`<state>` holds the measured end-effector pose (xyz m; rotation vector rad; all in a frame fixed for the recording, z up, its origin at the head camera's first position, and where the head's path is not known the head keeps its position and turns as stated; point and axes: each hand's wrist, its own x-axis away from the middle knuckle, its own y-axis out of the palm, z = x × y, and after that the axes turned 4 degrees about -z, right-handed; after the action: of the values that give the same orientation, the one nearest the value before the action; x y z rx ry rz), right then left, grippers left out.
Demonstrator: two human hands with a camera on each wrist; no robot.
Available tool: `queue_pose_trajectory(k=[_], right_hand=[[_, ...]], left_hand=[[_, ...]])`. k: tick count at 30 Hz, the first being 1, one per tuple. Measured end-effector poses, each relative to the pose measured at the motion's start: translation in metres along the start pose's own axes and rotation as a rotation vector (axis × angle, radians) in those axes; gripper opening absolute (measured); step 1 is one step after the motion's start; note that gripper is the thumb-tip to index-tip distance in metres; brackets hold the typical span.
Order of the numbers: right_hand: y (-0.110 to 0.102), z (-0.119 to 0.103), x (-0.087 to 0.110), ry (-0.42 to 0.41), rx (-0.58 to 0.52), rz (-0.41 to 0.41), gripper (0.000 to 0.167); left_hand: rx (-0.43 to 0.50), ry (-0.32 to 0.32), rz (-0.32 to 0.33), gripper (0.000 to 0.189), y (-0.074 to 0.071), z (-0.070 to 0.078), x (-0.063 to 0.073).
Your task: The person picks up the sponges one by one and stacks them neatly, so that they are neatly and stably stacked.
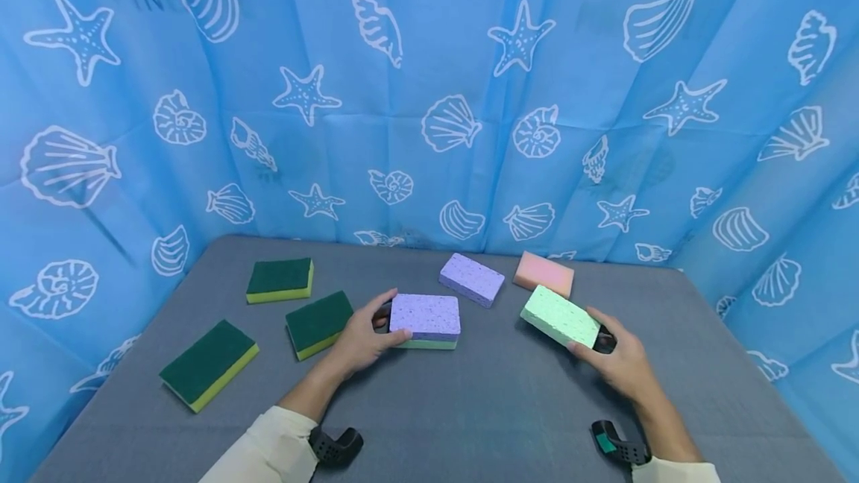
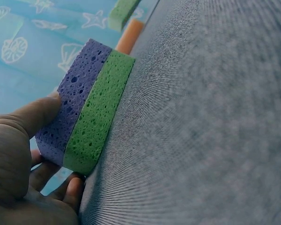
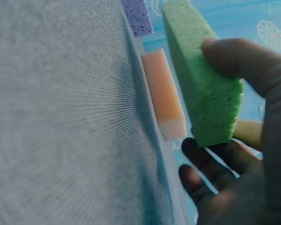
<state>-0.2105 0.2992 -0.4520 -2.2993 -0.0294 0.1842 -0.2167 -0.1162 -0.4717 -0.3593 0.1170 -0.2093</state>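
Observation:
In the head view my left hand grips a purple sponge by its left end. That sponge lies flush on top of a green sponge, which rests on the table. The left wrist view has my thumb on the purple side and the other fingers curled behind the pair. To the right, my right hand pinches a light green sponge between thumb and fingers. It is tilted and held above the table, close to a pink-orange sponge behind it.
Another purple sponge lies behind the stacked pair. On the left are three dark green and yellow scrub sponges, one partly beside my left wrist. The grey cloth-covered table ends at a blue shell-print curtain around the back and sides.

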Motion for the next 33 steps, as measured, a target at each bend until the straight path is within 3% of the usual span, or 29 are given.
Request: queue_pose_trajectory(k=[12,20,29,33], right_hand=[[-0.009,-0.015,0.002,-0.043,-0.022,0.054,0.074],[-0.012,-0.026,0.005,-0.095,-0.038,0.063,0.073],[-0.012,-0.041,0.007,-0.229,-0.019,0.150,0.072],[-0.014,-0.052,0.010,-0.255,0.000,0.144,0.073]], left_hand=[[0.025,0.029,-0.016,0.074,0.001,-0.002,0.001],[0.018,-0.011,-0.026,0.075,-0.001,-0.002,0.001],[0.010,0.003,-0.026,0.076,-0.002,-0.001,0.002],[0.008,0.000,-0.024,0.075,-0.002,-0.001,0.001]])
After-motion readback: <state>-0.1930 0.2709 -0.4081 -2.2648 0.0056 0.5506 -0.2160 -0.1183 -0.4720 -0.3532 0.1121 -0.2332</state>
